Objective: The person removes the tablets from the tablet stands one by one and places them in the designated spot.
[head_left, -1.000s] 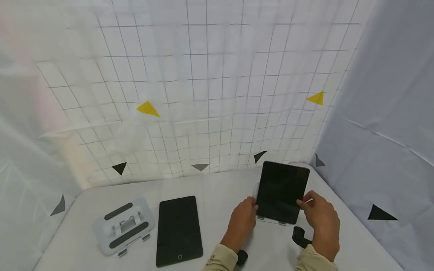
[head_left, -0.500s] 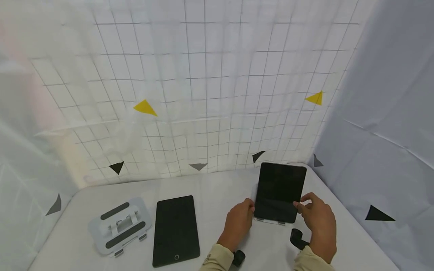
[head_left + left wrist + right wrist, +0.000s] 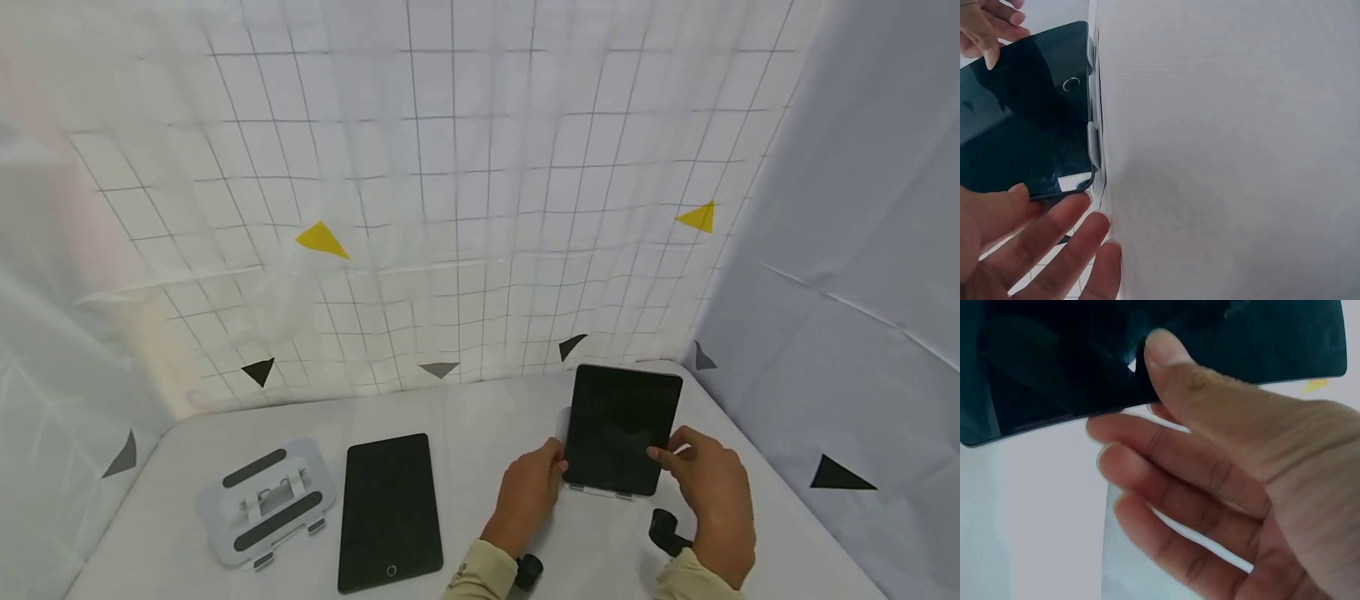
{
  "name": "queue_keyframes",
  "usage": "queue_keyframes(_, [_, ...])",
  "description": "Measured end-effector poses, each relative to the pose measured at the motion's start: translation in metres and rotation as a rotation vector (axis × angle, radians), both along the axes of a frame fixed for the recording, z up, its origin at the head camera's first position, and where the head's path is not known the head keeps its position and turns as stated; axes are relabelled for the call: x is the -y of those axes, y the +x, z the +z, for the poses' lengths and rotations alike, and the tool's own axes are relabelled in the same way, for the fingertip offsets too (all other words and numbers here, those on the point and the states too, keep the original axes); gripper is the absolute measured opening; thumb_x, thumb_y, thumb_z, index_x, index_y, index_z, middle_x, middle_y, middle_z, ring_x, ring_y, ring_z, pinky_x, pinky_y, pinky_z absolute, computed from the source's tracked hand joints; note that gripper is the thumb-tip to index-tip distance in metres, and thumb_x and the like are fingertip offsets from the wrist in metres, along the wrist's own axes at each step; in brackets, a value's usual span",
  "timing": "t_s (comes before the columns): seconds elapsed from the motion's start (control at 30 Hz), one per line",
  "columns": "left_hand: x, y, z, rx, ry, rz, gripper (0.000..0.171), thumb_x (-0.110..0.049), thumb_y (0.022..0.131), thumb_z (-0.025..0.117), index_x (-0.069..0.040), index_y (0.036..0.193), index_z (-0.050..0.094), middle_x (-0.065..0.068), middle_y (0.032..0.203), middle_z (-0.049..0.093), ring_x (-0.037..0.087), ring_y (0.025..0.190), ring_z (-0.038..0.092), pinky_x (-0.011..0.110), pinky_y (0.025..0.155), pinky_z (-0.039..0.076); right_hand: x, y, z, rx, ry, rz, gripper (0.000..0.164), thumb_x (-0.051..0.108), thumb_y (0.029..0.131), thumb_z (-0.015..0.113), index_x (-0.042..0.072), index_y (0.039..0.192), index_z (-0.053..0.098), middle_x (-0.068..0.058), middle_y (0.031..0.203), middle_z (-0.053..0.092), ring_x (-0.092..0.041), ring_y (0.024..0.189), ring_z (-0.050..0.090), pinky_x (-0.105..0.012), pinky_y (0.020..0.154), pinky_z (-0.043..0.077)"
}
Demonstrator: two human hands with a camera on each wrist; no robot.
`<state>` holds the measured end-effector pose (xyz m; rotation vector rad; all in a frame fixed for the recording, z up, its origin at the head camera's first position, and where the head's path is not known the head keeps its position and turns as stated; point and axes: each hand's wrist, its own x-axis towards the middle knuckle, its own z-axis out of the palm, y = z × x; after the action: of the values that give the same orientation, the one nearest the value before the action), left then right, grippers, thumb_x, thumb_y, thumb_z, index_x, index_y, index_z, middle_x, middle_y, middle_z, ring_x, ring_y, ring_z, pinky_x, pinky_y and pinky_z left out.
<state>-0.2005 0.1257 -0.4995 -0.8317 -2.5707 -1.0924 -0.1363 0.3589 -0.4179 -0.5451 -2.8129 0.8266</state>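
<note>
A black tablet (image 3: 621,425) leans back, nearly upright, on a light grey stand (image 3: 564,425) at the right of the table; most of the stand is hidden behind it. Clips (image 3: 1093,147) of the stand hold the tablet's lower edge, the one by the round home button. My left hand (image 3: 528,492) pinches the tablet's left side near the bottom corner, its other fingers spread behind. At the opposite side my right hand (image 3: 708,492) pinches the edge, with the thumb (image 3: 1169,353) on the screen and the fingers behind.
Another black tablet (image 3: 390,512) lies flat, screen up, left of my left hand. Beyond it rests a folded grey stand (image 3: 266,504) with dark pads. White sheeting (image 3: 480,208) with grid lines rises at the table's back edge, and plain sheeting (image 3: 847,292) stands at the right.
The upright tablet's top has sunk slightly and shifted a little right since half a second ago. My right hand has moved slightly right with it; my left hand stays in place.
</note>
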Motion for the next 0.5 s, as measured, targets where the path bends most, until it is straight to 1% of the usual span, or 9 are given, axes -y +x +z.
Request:
queue_keyframes(0.07, [0.0005, -0.0005, -0.0003, -0.020, 0.009, 0.001, 0.009, -0.016, 0.101, 0.071, -0.011, 0.102, 0.064, -0.003, 0.075, 0.065, 0.005, 0.061, 0.049, 0.024, 0.056, 0.040, -0.0001, 0.0011, 0.0030, 0.001, -0.015, 0.008, 0.028, 0.033, 0.096, 0.077, 0.008, 0.094, 0.065, -0.019, 0.096, 0.075, -0.030, 0.081, 0.060, -0.042, 0.064, 0.044])
queue_keyframes(0.17, [0.0012, -0.0010, -0.0022, -0.031, 0.024, 0.005, 0.007, -0.015, 0.101, 0.070, -0.012, 0.105, 0.065, -0.001, 0.078, 0.069, 0.005, 0.061, 0.052, 0.024, 0.057, 0.042, -0.0003, 0.0022, 0.0051, 0.006, -0.030, 0.022, 0.027, 0.032, 0.097, 0.077, 0.009, 0.093, 0.064, -0.015, 0.093, 0.075, -0.029, 0.081, 0.058, -0.041, 0.064, 0.043])
queue_keyframes(0.27, [0.0015, -0.0009, -0.0038, -0.011, 0.036, 0.006, 0.007, -0.015, 0.102, 0.069, -0.013, 0.108, 0.065, 0.001, 0.080, 0.071, 0.004, 0.061, 0.052, 0.023, 0.057, 0.042, -0.0002, 0.0030, 0.0059, 0.014, -0.034, 0.033, 0.025, 0.029, 0.097, 0.077, 0.009, 0.092, 0.063, -0.010, 0.088, 0.074, -0.028, 0.080, 0.057, -0.041, 0.065, 0.041])
queue_keyframes(0.4, [0.0010, -0.0014, -0.0049, 0.028, 0.038, 0.008, 0.007, -0.017, 0.102, 0.069, -0.014, 0.108, 0.066, -0.001, 0.079, 0.071, 0.003, 0.061, 0.049, 0.023, 0.056, 0.040, 0.0004, 0.0042, 0.0066, 0.015, -0.023, 0.042, 0.023, 0.026, 0.097, 0.077, 0.009, 0.091, 0.062, -0.006, 0.083, 0.074, -0.027, 0.079, 0.058, -0.040, 0.064, 0.041])
queue_keyframes(0.5, [0.0009, -0.0023, -0.0054, 0.026, 0.036, 0.013, 0.008, -0.019, 0.101, 0.071, -0.015, 0.105, 0.066, -0.003, 0.076, 0.069, 0.003, 0.059, 0.047, 0.023, 0.055, 0.039, 0.0017, 0.0054, 0.0064, -0.005, -0.021, 0.050, 0.022, 0.025, 0.097, 0.077, 0.009, 0.090, 0.063, -0.005, 0.082, 0.073, -0.026, 0.077, 0.058, -0.039, 0.063, 0.041])
